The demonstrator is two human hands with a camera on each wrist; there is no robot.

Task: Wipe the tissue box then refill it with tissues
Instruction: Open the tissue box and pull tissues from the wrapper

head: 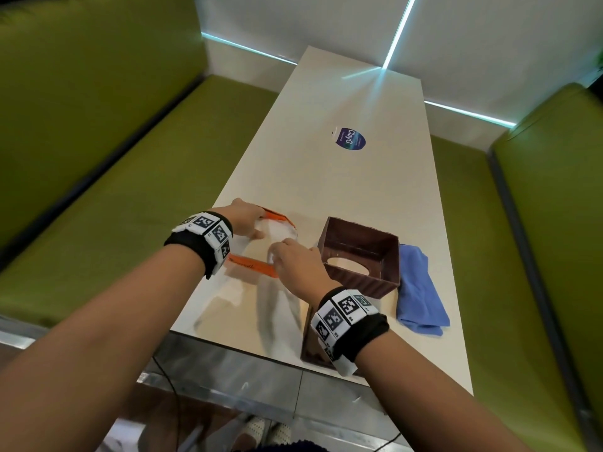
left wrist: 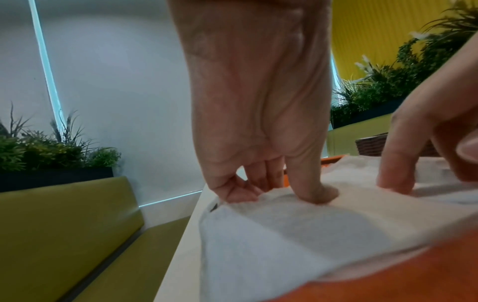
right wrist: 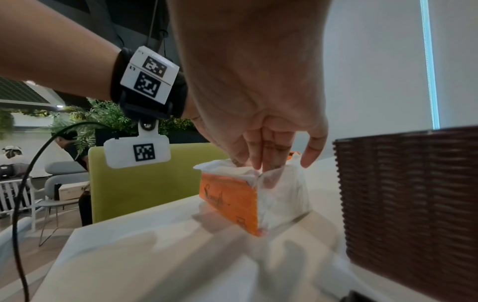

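Note:
An orange tissue pack [head: 254,264] with white tissues showing on top lies near the table's left edge. My left hand [head: 251,223] grips its far end: in the left wrist view the thumb [left wrist: 315,194] presses into the white tissues [left wrist: 297,230] while the fingers curl over the edge. My right hand [head: 287,256] pinches the pack's near top corner, fingers [right wrist: 261,161] dug into the wrapper [right wrist: 282,190] beside the orange side [right wrist: 230,198]. The brown woven tissue box [head: 388,256] stands upside down just right of the pack, its oval slot at the bottom.
A blue cloth [head: 421,295] lies crumpled right of the box. A flat brown panel [head: 308,347] sits at the near table edge, partly under my right wrist. A round blue sticker [head: 349,138] marks the white table [head: 342,184]. Green benches [head: 146,207] flank both sides.

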